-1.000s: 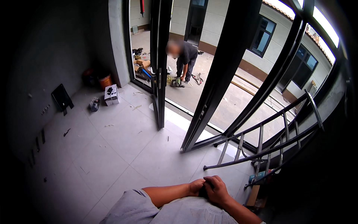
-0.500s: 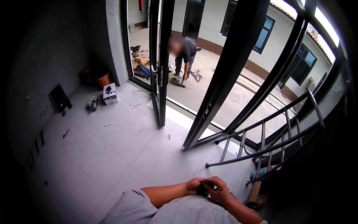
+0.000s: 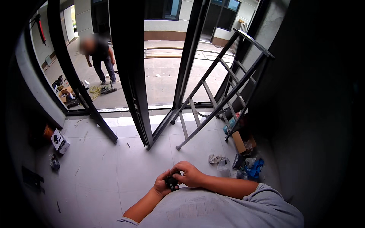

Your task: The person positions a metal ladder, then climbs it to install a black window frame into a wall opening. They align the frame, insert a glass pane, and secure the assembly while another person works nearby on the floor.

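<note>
Up comes the co-worker (image 3: 99, 53) outside, hands now off the drill (image 3: 109, 90), while the head view swings rightward. Down in front, the left hand (image 3: 162, 184) cups small black parts (image 3: 172, 183), its fingers curled around them; the right hand (image 3: 188, 175) bends over the top, fingers together, though whether they pinch a piece I can't tell. Over left, a white box (image 3: 61, 143) carries black bits on top, contents hidden, near an orange bucket (image 3: 48, 132), inside too dark to read. Across right, an open cardboard box (image 3: 238, 143) shows crumpled plastic at its mouth, near a blue bag (image 3: 257, 167).
</note>
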Tool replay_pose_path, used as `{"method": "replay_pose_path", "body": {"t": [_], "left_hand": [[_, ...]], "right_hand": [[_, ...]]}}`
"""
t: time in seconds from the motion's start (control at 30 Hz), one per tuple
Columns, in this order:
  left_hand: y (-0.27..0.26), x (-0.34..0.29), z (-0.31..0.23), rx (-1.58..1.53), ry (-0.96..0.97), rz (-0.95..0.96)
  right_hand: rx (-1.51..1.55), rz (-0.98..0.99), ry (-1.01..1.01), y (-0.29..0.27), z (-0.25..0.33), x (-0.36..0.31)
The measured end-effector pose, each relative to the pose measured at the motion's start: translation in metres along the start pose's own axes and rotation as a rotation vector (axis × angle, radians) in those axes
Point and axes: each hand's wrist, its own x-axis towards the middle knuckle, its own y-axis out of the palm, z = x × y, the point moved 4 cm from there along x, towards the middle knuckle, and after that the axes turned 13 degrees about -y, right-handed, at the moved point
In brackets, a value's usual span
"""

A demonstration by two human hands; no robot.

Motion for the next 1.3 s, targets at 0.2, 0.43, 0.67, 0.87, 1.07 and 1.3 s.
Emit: {"method": "replay_pose_path", "body": {"t": [0.2, 0.43, 0.67, 0.87, 1.07, 1.3], "left_hand": [[0.005, 0.013, -0.009, 0.077, -0.055, -0.076], [0.022, 0.040, -0.020, 0.072, -0.068, -0.064], [0.021, 0.079, -0.036, 0.088, -0.101, -0.072], [0.025, 0.111, -0.059, 0.094, -0.078, -0.144], [0.029, 0.130, -0.070, -0.015, 0.048, -0.226], [0.036, 0.131, -0.084, -0.057, 0.189, -0.228]], "right_hand": [[0.051, 0.020, 0.283, -0.011, -0.014, -0.003], [0.225, -0.110, 0.497, -0.031, -0.031, -0.014], [0.259, -0.129, 0.510, -0.059, -0.074, -0.019], [0.202, -0.001, 0.447, -0.092, -0.102, 0.003], [0.346, 0.072, 0.453, -0.115, -0.137, 0.017], [0.375, 0.019, 0.469, -0.142, -0.163, 0.037]]}}
